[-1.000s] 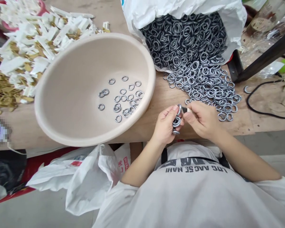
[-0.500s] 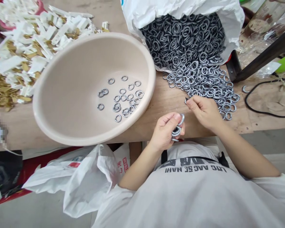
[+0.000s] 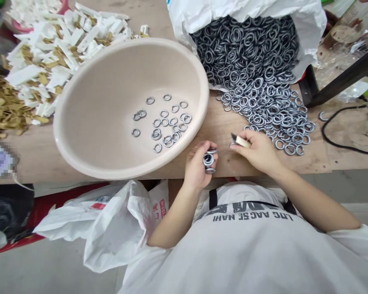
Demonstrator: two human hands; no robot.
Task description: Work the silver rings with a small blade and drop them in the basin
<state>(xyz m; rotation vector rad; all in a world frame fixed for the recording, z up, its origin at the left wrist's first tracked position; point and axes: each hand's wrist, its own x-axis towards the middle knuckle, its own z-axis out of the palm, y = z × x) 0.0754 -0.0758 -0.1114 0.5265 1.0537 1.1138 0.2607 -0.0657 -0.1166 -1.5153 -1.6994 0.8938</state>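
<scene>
L hand curled round several grey rings, held by tabletop's near edge; R hand, apart from L, clamped on small pale-handled tool, one ring apparently pinched w/ it. Rings judged light, stiff, prob. slippery, not fragile; best gripped across outer rim. More rings scattered in basin, L of hands, near same edge. Loose heap spread from white bag, farther back. Tabletop wooden; plastic bags seen below near edge, above grey floor.
</scene>
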